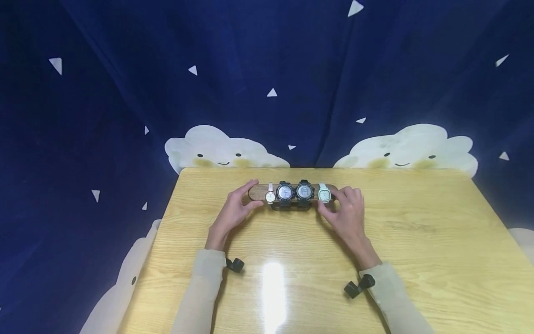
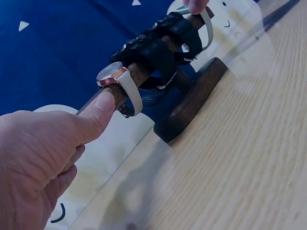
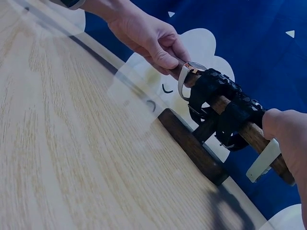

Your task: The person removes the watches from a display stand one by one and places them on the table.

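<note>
A dark wooden watch stand [image 1: 259, 191] with a raised crossbar and a wooden base [image 2: 192, 103] stands near the table's back edge. My left hand [image 1: 234, 211] grips the crossbar's left end, thumb beside a small rose-gold watch [image 1: 270, 196] with a pale strap. Two chunky black watches, a left one [image 1: 285, 192] and a right one [image 1: 304, 190], sit mid-bar. Towards the right end, my right hand [image 1: 348, 212] holds a square mint-green watch [image 1: 324, 195] on the bar, thumb at its lower edge. In the right wrist view that hand hides its face, leaving the strap [image 3: 264, 160] visible.
The stand rests on a light wood-grain table [image 1: 292, 250]. Behind the table hangs a dark blue curtain [image 1: 250, 55] with white triangles and smiling clouds. Small black devices are strapped at the left cuff [image 1: 238, 265] and the right cuff [image 1: 359, 286].
</note>
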Tool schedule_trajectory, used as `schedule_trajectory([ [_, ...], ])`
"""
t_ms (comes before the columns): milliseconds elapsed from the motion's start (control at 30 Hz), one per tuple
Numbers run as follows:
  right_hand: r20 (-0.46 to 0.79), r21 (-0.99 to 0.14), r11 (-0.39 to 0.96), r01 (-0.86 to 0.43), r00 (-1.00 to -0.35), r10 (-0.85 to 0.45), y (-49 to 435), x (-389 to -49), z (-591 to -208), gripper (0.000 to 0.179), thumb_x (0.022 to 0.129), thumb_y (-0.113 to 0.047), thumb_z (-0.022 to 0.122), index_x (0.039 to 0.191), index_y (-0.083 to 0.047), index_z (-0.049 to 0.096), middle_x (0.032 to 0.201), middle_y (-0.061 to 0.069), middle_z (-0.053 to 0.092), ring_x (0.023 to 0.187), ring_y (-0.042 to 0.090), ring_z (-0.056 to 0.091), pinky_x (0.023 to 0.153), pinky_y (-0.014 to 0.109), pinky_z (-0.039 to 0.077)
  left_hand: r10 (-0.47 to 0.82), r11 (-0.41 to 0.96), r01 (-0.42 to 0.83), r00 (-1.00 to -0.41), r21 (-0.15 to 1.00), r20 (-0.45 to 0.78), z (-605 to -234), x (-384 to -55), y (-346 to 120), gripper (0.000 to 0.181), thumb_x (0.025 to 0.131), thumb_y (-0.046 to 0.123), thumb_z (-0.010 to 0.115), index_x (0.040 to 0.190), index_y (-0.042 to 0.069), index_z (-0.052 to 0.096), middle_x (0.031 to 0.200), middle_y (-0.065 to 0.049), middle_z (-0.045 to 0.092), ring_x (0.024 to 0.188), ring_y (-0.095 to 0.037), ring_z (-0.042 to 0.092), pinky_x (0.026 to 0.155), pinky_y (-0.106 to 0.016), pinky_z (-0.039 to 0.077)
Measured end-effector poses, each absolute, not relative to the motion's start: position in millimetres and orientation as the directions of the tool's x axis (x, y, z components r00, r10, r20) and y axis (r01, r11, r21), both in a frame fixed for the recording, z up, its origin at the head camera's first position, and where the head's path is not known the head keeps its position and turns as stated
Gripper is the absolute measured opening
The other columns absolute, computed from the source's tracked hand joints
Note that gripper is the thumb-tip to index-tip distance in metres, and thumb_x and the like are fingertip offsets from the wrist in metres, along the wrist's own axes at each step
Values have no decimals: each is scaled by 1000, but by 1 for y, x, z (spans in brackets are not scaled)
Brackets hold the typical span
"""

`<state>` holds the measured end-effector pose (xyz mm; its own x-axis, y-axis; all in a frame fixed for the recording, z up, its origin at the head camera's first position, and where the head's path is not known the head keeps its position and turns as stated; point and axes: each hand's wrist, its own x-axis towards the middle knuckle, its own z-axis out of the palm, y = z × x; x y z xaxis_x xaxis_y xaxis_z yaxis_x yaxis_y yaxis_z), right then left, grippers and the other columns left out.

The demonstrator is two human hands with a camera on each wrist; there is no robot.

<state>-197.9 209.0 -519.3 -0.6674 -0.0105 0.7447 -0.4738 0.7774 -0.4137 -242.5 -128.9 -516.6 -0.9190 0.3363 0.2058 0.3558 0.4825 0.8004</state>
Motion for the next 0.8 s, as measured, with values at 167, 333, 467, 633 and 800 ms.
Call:
schedule_trajectory([
  [167, 742, -407, 789, -461, -671, -10, 210, -198, -519, 41, 79, -29, 81, 104, 4, 78, 78, 10, 57, 74, 29, 41, 68, 35, 28, 331, 476, 350, -921, 807, 204, -516, -242, -128, 72, 91, 24, 81, 155, 12, 50, 161, -18, 44, 151, -33, 39, 126, -46, 29],
  [333, 742, -410, 797, -443, -670, 9, 212, -199, -519, 42, 78, -28, 81, 101, 7, 78, 79, 12, 59, 75, 30, 42, 68, 35, 28, 328, 468, 337, -925, 817, 193, -515, -241, -128, 73, 91, 25, 80, 156, 13, 49, 161, -20, 43, 152, -33, 37, 127, -47, 28],
  [467, 736, -422, 792, -441, -677, 15, 212, -199, -518, 42, 77, -27, 81, 101, 7, 78, 78, 12, 59, 75, 30, 41, 69, 35, 28, 326, 468, 334, -926, 818, 191, -515, -241, -128, 73, 91, 25, 80, 156, 14, 49, 161, -20, 43, 152, -32, 37, 127, -46, 28],
  [633, 734, -426, 795, -432, -679, 24, 214, -199, -518, 42, 77, -27, 82, 101, 7, 78, 79, 12, 60, 75, 30, 42, 70, 35, 29, 326, 471, 340, -924, 814, 198, -515, -242, -128, 73, 91, 25, 80, 156, 14, 49, 162, -17, 44, 152, -32, 38, 127, -46, 29],
  [800, 736, -421, 798, -431, -676, 23, 215, -199, -517, 43, 77, -28, 80, 101, 8, 77, 79, 13, 60, 75, 31, 43, 69, 35, 29, 328, 468, 343, -923, 814, 201, -516, -242, -128, 73, 91, 24, 80, 156, 10, 49, 161, -18, 43, 151, -34, 38, 127, -48, 28],
])
